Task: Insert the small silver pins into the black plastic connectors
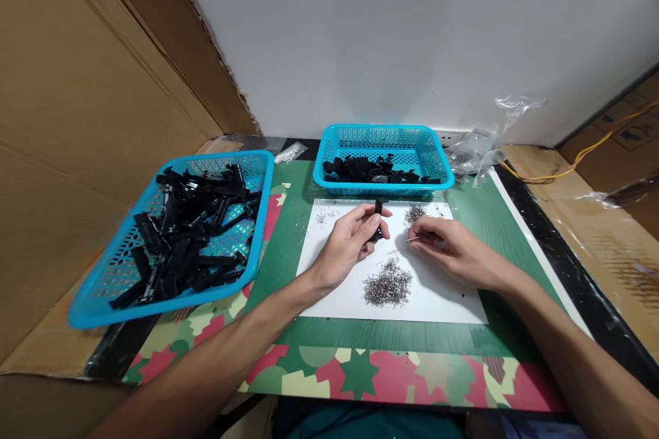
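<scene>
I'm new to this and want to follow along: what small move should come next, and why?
Probably bring the right hand a little left, toward the black piece in the left hand: the right hand pinches something thin, too small to identify, and a gap separates the two hands above the white sheet.

Your left basket [264, 219] and back basket [381, 188] were both bright blue, and the piece [379, 208] you held was just black. Your sheet [329, 288] was plain white, the metal bits [388, 286] kinda silvery, the mat [278, 260] green, its front strip [384, 374] a funky pink-green-cream star-and-blob print.
</scene>
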